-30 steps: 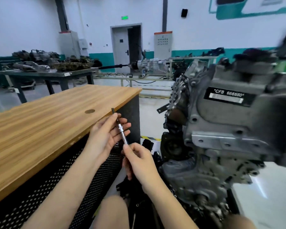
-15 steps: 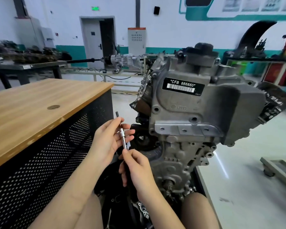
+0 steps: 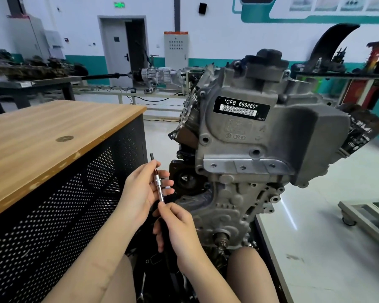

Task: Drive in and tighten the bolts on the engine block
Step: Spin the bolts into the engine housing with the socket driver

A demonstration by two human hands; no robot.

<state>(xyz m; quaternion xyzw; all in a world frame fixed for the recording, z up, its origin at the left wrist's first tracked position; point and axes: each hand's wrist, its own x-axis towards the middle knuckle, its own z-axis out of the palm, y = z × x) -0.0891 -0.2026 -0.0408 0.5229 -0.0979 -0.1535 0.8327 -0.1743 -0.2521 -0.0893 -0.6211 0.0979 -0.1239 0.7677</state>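
**Driver held in both hands beside the engine block**

The slim metal driver tool with a silver collar and dark bit (image 3: 158, 182) stood nearly upright, tilted slightly left at the top, just left of the grey cast-aluminium engine block (image 3: 256, 154) and apart from it. Its dark tip rose above the fingers, pointing up and touching no bolt hole. The left hand (image 3: 140, 191) pinched the shaft around the silver collar, fingers curled behind it and thumb in front. The right hand (image 3: 177, 228) gripped the lower end, where a black handle ran down through the closed fingers.

The block stood in front of the person, with a black label reading "*CFB 666660*" (image 3: 241, 108) on its upper face and a bright flange with several small holes (image 3: 243, 166) below it. Bare knees showed either side of the block's base.

To the left stood the wood-topped surface with a black perforated metal side (image 3: 59, 132). Behind, a grey gearbox with a dark shaft (image 3: 158, 75) sat on a rack, near a grey doorway (image 3: 123, 47) in the white and teal wall.
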